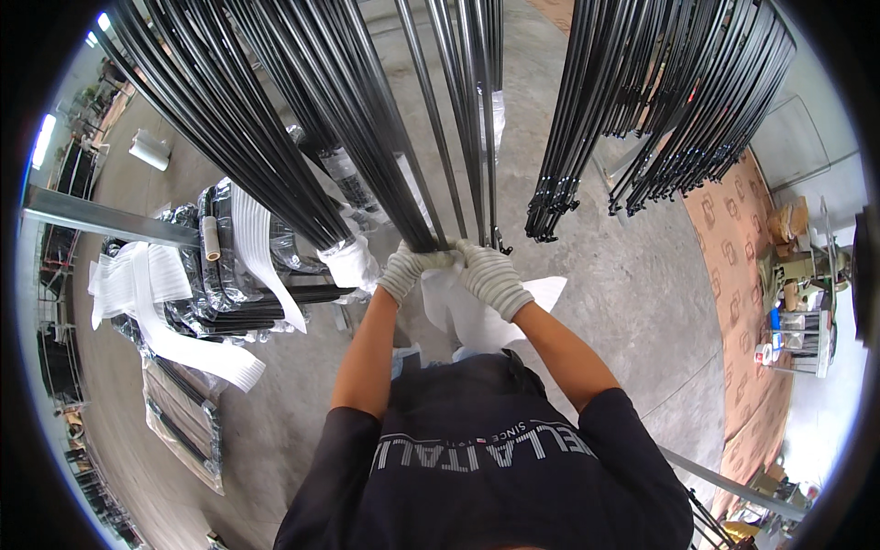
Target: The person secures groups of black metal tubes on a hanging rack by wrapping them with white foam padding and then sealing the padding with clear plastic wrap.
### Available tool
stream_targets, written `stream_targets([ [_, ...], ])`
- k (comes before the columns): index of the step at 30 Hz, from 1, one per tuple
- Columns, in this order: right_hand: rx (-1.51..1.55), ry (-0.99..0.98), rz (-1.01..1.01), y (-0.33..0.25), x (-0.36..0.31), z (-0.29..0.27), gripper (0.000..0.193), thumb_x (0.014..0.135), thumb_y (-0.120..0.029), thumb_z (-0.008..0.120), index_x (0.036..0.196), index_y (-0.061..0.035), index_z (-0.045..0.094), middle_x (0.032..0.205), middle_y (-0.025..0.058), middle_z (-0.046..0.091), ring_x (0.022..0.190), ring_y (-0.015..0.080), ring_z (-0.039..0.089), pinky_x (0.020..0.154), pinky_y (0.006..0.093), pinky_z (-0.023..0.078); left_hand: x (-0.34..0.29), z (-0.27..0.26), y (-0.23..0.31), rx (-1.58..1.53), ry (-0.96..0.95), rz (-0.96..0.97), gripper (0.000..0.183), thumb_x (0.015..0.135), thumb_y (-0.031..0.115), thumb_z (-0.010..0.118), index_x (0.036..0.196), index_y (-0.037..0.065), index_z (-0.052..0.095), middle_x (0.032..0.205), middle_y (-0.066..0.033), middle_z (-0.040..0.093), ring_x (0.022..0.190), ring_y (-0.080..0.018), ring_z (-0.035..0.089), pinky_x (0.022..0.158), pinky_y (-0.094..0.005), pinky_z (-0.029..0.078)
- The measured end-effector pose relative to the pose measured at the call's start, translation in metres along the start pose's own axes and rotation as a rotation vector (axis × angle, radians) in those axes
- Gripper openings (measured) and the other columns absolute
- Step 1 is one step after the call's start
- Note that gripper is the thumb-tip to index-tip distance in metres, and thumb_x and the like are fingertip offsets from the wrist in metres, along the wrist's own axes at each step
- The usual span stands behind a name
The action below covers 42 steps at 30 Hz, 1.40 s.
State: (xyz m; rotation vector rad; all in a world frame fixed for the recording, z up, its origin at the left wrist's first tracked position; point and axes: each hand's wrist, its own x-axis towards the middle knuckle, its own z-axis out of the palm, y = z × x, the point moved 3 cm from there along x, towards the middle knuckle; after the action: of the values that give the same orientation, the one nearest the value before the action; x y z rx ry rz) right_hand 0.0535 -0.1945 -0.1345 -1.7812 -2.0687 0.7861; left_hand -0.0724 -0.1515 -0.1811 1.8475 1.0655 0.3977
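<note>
Both my hands wear striped, whitish knit gloves and meet at the lower end of a hanging bundle of black metal tubes (pixel 390 188). My left hand (pixel 406 273) is closed at the bottom of that bundle, its fingers partly hidden. My right hand (pixel 491 278), just beside it, pinches the edge of a white foam sheet (pixel 463 312). The sheet hangs loosely below my hands and spreads out to the right. Just to the left, another bundle of tubes (pixel 266 165) has its lower end wrapped in white foam (pixel 351 265).
More black tubes (pixel 573 119) hang at the upper right. At left, plastic-wrapped packs (pixel 229 275) lie beneath white foam strips (pixel 156 316), with a small brown roll (pixel 212 238) on them. A metal bar (pixel 110 215) crosses there. Printed brown cardboard (pixel 733 275) covers the floor at right.
</note>
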Motion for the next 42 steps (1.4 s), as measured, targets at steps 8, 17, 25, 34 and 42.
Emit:
stream_targets([
  [8, -0.098, 0.008, -0.006, -0.016, -0.009, -0.034, 0.02, 0.078, -0.028, 0.051, 0.088, -0.0117, 0.056, 0.069, 0.0108, 0.058, 0.064, 0.0284, 0.057, 0.056, 0.0382, 0.043, 0.005, 0.017, -0.032, -0.301, 0.069, 0.192, 0.021, 0.07, 0.017, 0.057, 0.087, 0.005, 0.061, 0.077, -0.0076, 0.061, 0.066, -0.0132, 0.057, 0.062, -0.0249, 0.046],
  [17, -0.024, 0.264, -0.146, -0.014, 0.005, -0.027, 0.022, 0.079, -0.026, 0.051, 0.072, -0.0063, 0.046, 0.061, 0.0126, 0.054, 0.056, 0.031, 0.054, 0.048, 0.0404, 0.041, 0.009, 0.013, -0.013, -0.235, 0.113, 0.137, 0.006, 0.075, 0.008, 0.054, 0.074, 0.003, 0.053, 0.063, 0.0018, 0.049, 0.058, -0.0087, 0.046, 0.053, -0.0211, 0.041],
  [25, 0.968, 0.168, -0.024, -0.018, 0.007, -0.07, 0.024, 0.08, -0.024, 0.052, 0.089, -0.0019, 0.055, 0.067, 0.0091, 0.059, 0.062, 0.0224, 0.058, 0.054, 0.03, 0.045, -0.019, 0.006, -0.048, -0.592, 0.386, -0.09, 0.017, 0.062, 0.005, 0.07, 0.075, 0.005, 0.06, 0.066, 0.0022, 0.056, 0.056, -0.006, 0.051, 0.05, -0.0201, 0.043],
  [34, 1.106, -0.697, -0.141, 0.037, 0.127, 0.019, 0.02, 0.078, -0.017, 0.056, 0.092, -0.0032, 0.059, 0.083, 0.0048, 0.06, 0.081, 0.0128, 0.054, 0.073, 0.0241, 0.043, -0.03, -0.01, -0.039, -0.387, 0.471, -0.136, 0.025, 0.057, 0.019, 0.074, 0.072, 0.005, 0.061, 0.061, 0.0012, 0.056, 0.054, -0.0082, 0.051, 0.05, -0.0232, 0.044],
  [42, 0.982, -1.063, 0.017, 0.035, 0.11, 0.054, 0.029, 0.077, -0.014, 0.055, 0.102, 0.0, 0.054, 0.09, 0.0044, 0.057, 0.08, 0.0095, 0.051, 0.071, 0.0212, 0.041, -0.045, -0.012, -0.049, -0.682, 0.716, -0.22, 0.026, 0.057, 0.02, 0.075, 0.072, 0.005, 0.06, 0.065, 0.001, 0.057, 0.058, -0.008, 0.051, 0.055, -0.024, 0.045],
])
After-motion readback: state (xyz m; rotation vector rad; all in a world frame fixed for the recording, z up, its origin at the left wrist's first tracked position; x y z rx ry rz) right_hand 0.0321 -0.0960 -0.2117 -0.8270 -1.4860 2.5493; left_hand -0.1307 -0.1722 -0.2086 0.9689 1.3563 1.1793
